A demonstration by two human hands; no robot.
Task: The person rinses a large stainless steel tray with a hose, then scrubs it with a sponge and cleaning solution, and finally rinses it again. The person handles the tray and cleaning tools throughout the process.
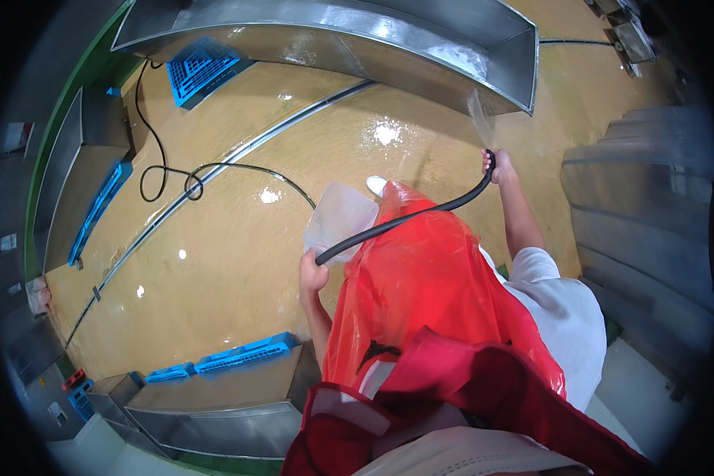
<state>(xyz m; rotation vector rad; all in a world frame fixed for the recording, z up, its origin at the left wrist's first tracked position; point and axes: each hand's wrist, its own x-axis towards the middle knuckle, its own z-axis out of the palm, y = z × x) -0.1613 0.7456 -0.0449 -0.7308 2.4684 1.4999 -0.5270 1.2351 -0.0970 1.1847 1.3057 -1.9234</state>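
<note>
A black hose [404, 218] runs across the front of my red plastic apron [408, 278]. My right hand [498, 166] is closed round its end, and water [479, 115] sprays from there toward the near right corner of a long steel trough [341, 51]. My left hand [313, 272] is closed on the hose farther back, at the apron's left side. Just beyond the left hand is a pale, translucent flat plastic piece [339, 216], partly behind the hose; whether the left hand also grips it I cannot tell.
The tan floor [238, 262] is wet and shiny, crossed by a narrow metal drain channel [246, 149]. The hose's thinner length [165, 168] loops over it at left. Steel troughs [214, 420] rest on blue pallets [246, 353] at left and lower left. Blurred grey metal equipment [642, 190] stands at right.
</note>
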